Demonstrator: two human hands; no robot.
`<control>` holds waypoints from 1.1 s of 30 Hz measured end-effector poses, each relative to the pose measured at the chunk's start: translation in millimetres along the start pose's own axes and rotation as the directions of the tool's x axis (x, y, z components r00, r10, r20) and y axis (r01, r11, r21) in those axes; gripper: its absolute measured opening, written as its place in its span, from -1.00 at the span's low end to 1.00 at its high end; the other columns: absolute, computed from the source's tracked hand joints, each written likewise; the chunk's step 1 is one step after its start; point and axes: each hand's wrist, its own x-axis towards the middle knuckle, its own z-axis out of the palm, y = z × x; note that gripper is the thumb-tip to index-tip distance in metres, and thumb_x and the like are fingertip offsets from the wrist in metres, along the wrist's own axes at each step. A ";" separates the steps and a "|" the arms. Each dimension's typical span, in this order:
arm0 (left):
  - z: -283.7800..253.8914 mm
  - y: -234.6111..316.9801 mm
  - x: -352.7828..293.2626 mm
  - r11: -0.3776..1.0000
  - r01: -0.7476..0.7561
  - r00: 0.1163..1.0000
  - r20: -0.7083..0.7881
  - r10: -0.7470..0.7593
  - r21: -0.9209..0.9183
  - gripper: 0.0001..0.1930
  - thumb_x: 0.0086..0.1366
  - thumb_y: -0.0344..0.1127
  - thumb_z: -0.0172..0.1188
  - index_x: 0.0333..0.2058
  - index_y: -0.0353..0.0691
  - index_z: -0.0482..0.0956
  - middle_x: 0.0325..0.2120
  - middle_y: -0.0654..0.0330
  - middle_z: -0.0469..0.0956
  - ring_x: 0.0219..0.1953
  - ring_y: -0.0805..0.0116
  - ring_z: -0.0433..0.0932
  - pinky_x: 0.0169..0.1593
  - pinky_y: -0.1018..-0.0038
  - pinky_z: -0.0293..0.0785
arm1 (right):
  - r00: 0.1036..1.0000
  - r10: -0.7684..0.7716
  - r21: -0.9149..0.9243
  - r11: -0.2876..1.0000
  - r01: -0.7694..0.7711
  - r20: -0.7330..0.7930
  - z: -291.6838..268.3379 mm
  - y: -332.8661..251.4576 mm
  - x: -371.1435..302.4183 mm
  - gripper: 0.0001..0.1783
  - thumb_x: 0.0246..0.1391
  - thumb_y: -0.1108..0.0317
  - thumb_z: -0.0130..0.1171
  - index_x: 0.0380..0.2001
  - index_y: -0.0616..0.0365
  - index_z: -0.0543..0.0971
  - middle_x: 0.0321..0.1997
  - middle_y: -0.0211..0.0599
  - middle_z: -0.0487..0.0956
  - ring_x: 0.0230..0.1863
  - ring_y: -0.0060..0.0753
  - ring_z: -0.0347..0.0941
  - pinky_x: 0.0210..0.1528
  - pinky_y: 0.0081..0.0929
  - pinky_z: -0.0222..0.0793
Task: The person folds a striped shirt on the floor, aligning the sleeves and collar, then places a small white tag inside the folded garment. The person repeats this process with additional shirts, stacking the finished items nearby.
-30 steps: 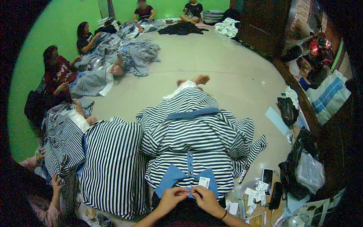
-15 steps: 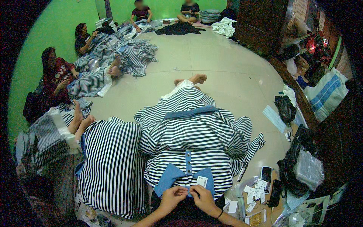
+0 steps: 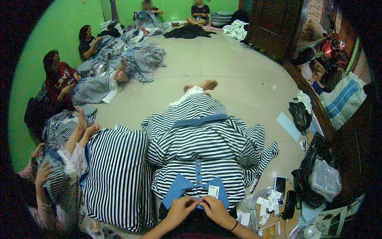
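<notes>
A black-and-white striped shirt [image 3: 217, 171] with a blue denim collar [image 3: 180, 187] and a short buttoned placket lies across my lap. Over the collar's near middle, my left hand [image 3: 183, 208] and my right hand [image 3: 213, 209] meet fingertip to fingertip, both pinched closed on the shirt there. Whether a small piece is also between the fingertips, I cannot make out. A white tag [image 3: 213, 191] lies on the right collar wing, just above my right hand. Beyond it, another striped shirt with a blue collar band [image 3: 201, 120] is spread over my legs.
Left of me stands a thick stack of folded striped garments [image 3: 117, 179]. A person's hand [image 3: 44, 173] is close beyond it. At right lie loose white tags [image 3: 270, 203], a pen [image 3: 254, 185], phones [image 3: 280, 184] and black plastic bags [image 3: 316, 159]. Other people sit along the green wall.
My fingertips have come closer together at the collar. At left, the neighbour's striped bundle has moved down and their hands now show. A person at the back has raised a garment.
</notes>
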 end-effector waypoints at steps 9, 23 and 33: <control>-2.8 -11.9 3.5 0.990 0.122 0.992 0.018 -0.121 -0.076 -0.79 0.02 -0.30 0.15 -0.40 -0.31 0.51 -0.56 0.16 0.52 -0.53 0.50 0.47 -0.42 0.59 0.37 | 0.985 -0.153 -0.144 0.976 0.163 0.078 -6.2 -8.0 2.5 -0.77 -0.04 0.32 -0.03 -0.33 0.25 0.38 -0.34 -0.07 0.41 -0.27 -0.06 0.34 -0.22 -0.33 0.27; 0.1 -22.2 5.5 0.969 0.162 0.987 0.016 -0.162 -0.186 -0.82 0.00 -0.33 0.14 -0.45 -0.34 0.51 -0.62 0.23 0.49 -0.55 0.56 0.43 -0.44 0.65 0.34 | 0.990 -0.137 -0.314 0.941 0.123 -0.023 8.0 -6.6 -1.5 -0.79 -0.15 0.35 0.08 -0.42 0.22 0.41 -0.45 -0.16 0.44 -0.38 -0.16 0.38 -0.34 -0.37 0.31; 3.6 -30.5 6.9 0.869 0.175 0.985 0.090 -0.150 -0.462 -0.88 0.04 -0.40 0.11 -0.47 -0.34 0.50 -0.57 0.23 0.49 -0.50 0.55 0.43 -0.38 0.67 0.34 | 0.978 -0.175 -0.212 0.966 0.148 -0.112 10.2 -0.2 -2.9 -0.83 -0.17 0.38 0.09 -0.47 0.22 0.42 -0.47 -0.20 0.44 -0.40 -0.19 0.38 -0.37 -0.39 0.31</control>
